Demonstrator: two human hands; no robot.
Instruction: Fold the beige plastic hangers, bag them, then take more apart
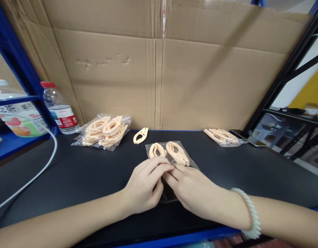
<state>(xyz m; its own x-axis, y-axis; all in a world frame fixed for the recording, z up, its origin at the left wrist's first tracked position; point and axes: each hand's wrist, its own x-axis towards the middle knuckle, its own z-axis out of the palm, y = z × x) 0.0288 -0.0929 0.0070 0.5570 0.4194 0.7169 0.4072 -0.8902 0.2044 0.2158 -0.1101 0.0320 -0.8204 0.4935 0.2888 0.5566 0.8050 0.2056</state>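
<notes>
Your left hand (145, 186) and right hand (192, 189) curl nearly closed, fingertips meeting on the near end of the bag (188, 159), probably to keep its mouth controlled. Its hooks (175, 151) lie flat at the bag's far end, likely so they stay put.

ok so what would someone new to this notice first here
Probably the two hands, left hand and right hand, meeting over a clear bag of cream plastic pieces at the near middle of the black table. Next, the red-capped bottle at the back left, bright against the brown cardboard.
</notes>
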